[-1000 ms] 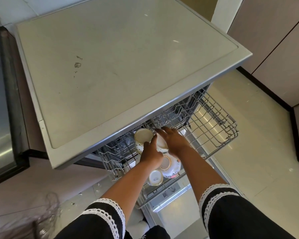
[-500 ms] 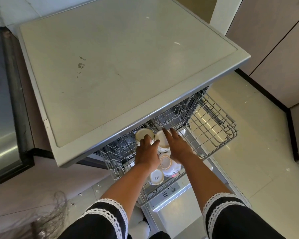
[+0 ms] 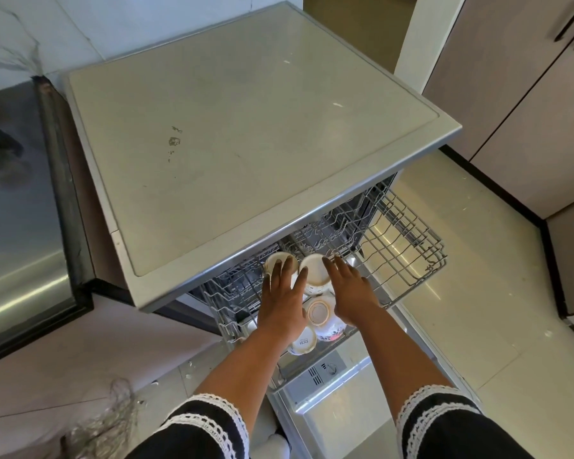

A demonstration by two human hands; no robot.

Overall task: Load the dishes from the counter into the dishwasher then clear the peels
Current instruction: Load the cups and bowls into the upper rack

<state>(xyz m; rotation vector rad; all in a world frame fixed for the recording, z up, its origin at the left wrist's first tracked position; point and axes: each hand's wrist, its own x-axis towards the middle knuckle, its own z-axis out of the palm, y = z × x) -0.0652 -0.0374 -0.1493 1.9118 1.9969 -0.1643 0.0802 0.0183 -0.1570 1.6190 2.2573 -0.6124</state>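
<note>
Both your hands are over the pulled-out rack at lower centre of the frame, fingers straight and spread. Your left hand lies flat on an upturned cup; your right hand reaches beside a second cup, and whether it touches it cannot be told. Two more pieces sit just below: a bowl with a gold-ringed foot and a third cup whose base reads "SISTA".

To finish this step well, seat each piece mouth-down between the tines so none leans on its neighbour; these four sit crowded and look likely to knock together. The right half of the rack is bare, so spread later dishes there. Check that the rack rolls in freely under the desk. No peels show here.
</note>
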